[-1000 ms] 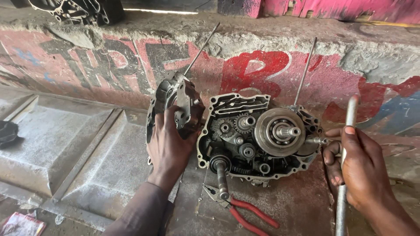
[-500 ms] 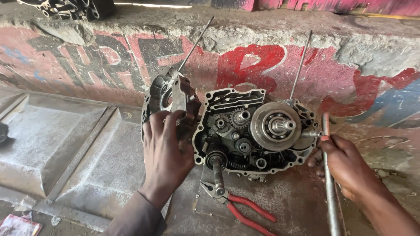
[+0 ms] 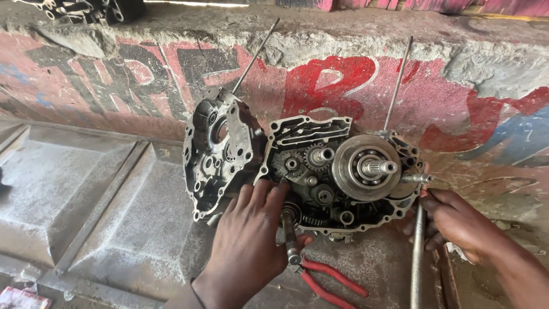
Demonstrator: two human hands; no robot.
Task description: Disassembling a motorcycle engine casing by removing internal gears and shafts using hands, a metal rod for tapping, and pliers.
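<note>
Left hand [image 3: 246,240] rests open-fingered on the grey open metal engine crankcase [image 3: 337,171]; right hand [image 3: 457,223] seems closed around a long steel rod [image 3: 416,263], below the wall's red painted lettering [image 3: 326,86].

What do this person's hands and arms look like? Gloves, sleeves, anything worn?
Both hands are bare, with no gloves. The left hand shows a thin dark band around the wrist, at the bottom edge of the picture. The right hand and its forearm are bare as far as the frame shows, with no sleeve, ring or watch visible. No sleeve can be made out on the left arm either.
</note>
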